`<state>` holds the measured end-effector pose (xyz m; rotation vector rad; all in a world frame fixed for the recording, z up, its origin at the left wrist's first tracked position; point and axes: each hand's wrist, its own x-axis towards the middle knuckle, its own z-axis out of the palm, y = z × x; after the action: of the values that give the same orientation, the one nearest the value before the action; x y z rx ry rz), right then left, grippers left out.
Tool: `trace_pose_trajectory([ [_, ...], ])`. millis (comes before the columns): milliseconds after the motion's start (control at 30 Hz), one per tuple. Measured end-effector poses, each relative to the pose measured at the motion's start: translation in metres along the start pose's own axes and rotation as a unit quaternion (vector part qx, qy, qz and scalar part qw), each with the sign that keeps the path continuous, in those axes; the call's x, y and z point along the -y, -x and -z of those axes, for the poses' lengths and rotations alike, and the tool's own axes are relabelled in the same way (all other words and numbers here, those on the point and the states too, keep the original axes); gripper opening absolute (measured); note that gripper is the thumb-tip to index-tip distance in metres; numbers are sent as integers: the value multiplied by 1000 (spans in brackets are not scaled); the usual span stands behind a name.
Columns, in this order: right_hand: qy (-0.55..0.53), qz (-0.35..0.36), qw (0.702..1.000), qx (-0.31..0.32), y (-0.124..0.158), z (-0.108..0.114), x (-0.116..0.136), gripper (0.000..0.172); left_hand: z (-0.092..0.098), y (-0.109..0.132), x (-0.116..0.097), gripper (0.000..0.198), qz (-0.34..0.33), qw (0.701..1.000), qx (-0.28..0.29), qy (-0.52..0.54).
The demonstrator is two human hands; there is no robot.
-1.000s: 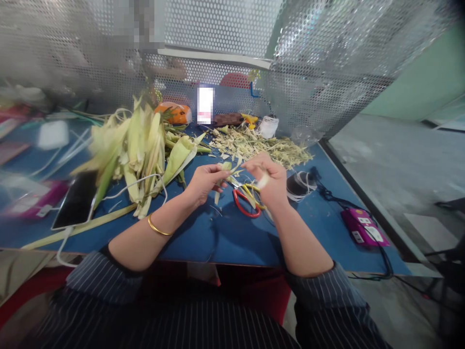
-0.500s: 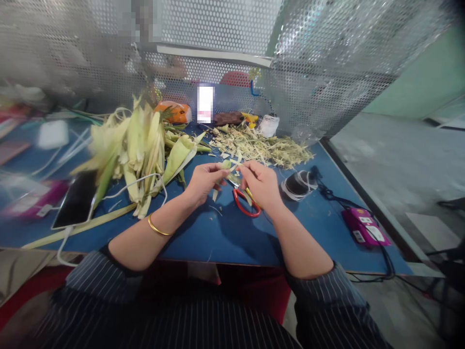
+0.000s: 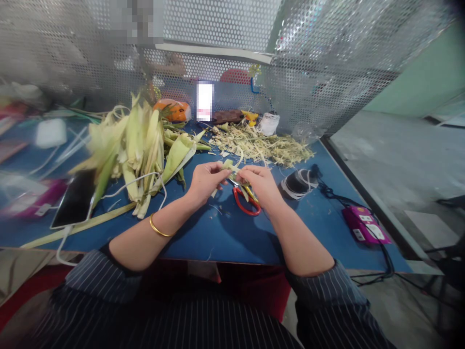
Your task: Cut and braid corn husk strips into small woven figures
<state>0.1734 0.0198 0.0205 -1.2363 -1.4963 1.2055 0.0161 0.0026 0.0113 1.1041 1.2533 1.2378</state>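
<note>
My left hand (image 3: 206, 181) pinches a strip of pale green corn husk (image 3: 229, 165) between thumb and fingers. From the other side my right hand (image 3: 260, 183) is closed on the same husk, thumb and forefinger pressed together. The two hands are close together, a little above the table. Under and between them lie scissors with red handles (image 3: 247, 212), partly hidden by the right hand. A thin yellow item shows beside the scissors, too covered to name. Left of my left hand spreads a heap of corn husks (image 3: 140, 140).
Shredded husk (image 3: 269, 145) is piled behind my hands. A cord-wrapped dark spool-like object (image 3: 298, 184) stands to the right, near a purple power strip (image 3: 365, 225). At left are a phone (image 3: 74, 201) and white cable. An orange packet (image 3: 176, 111) sits near the perforated screen (image 3: 218, 29).
My right fingers have shifted slightly along the husk strip, which now lies flatter between the hands. My left hand has barely moved.
</note>
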Motion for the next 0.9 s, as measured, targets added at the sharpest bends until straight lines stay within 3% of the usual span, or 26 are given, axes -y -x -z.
trace_pose_trajectory([
  [133, 75, 44, 996, 9, -1, -1, -8, 24, 1, -2, 7, 14, -15, 999, 18, -45],
  [300, 232, 147, 959, -75, 2, 0, -10, 21, 3, -3, 12, 18, -55, 992, 18, -109],
  [500, 272, 184, 944, -31, 3, 1, -7, 19, 3, 3, 7, 20, -136, 955, 53, -259],
  [667, 274, 218, 935, -53, 3, 3, -3, 15, 3, 5, 5, 23, -168, 936, 82, -298],
  [767, 220, 219, 949, -49, 2, 5, 1, 14, 2, 7, 2, 18, -146, 942, 120, -277],
  [900, 130, 153, 978, -46, 3, 9, 5, 21, 1, 8, 2, 15, -30, 951, 253, -173],
])
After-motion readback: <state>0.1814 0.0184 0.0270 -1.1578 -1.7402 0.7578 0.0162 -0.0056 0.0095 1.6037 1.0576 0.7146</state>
